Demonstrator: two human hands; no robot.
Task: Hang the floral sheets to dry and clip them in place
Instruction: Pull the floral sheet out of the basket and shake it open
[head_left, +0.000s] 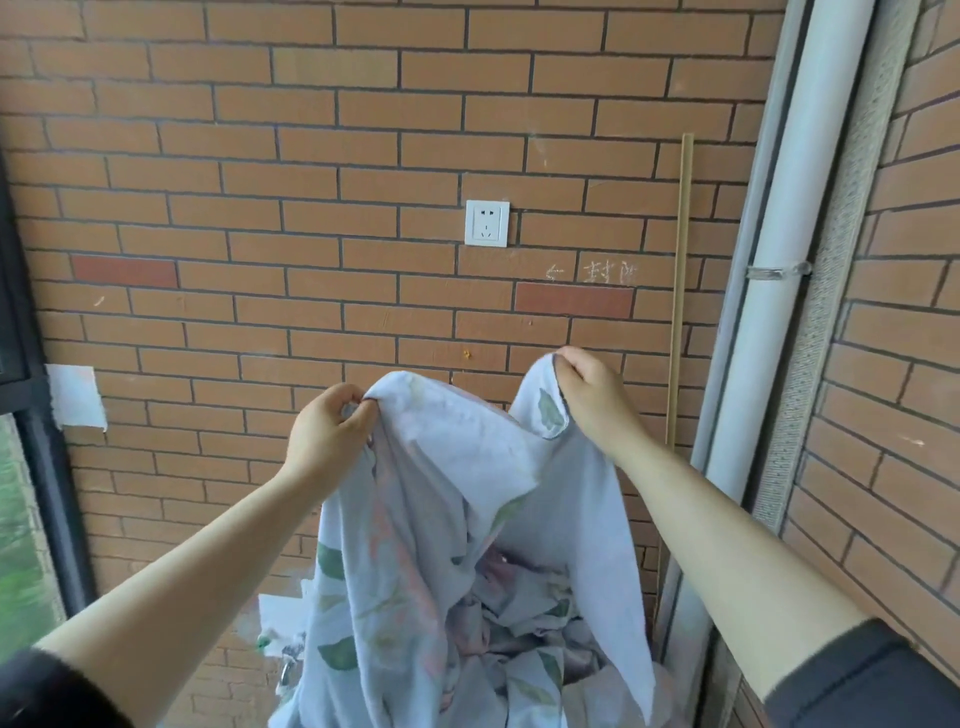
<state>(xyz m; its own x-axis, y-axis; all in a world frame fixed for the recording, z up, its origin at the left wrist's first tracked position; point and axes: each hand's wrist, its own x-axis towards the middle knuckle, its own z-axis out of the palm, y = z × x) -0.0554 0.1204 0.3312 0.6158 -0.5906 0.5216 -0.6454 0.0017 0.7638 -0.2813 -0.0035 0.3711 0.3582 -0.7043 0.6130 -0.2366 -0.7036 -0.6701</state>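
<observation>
Both hands, left hand (332, 423) and right hand (587, 389), pinch the floral sheet (441, 519) raised before a brick wall (311, 182) bearing a white socket (487, 223).

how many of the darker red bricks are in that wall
2. One darker brick sits at the left, a little below the socket. The other is right of centre, just under the chalk marks. The sheet may hide more lower down.
</observation>
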